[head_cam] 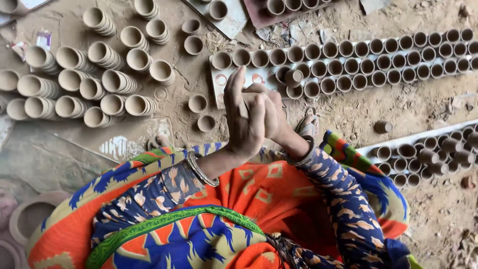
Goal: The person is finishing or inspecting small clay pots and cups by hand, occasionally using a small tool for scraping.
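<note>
Clay cups are covering the ground all through the head view, and the one thing possibly in hand is hidden: the two hands are meeting at the middle of the frame, and I cannot tell whether a cup is sitting between them.

The left hand [242, 117] is standing upright with its fingers stretched toward the top of the frame, its palm pressing against the right hand [269, 112], which is curling its fingers over something small or over the left palm itself. Metal bangles are circling both wrists, above patterned sleeves.

Directly past the fingertips, long rows of upright cups [348, 65] are running across a pale board toward the upper right of the frame; a second board of cups [428, 154] is lying at the right edge. In the upper left, stacked cups [74, 79] are lying on their sides in nested columns, and a few loose cups [198, 103] are standing on the dirt just left of the hands. A sandalled foot [307, 127] is showing just right of the wrists.

The risks, as I judge them, are coming from closeness. The hands are hovering right over the near row, so anything slipping from them would be landing on thin rims. The foot is resting near the same board, and a shift could be nudging cups together. The loose orange and blue cloth [239, 209] is draping near the right-hand board, where a trailing hem could be dragging pieces over.
</note>
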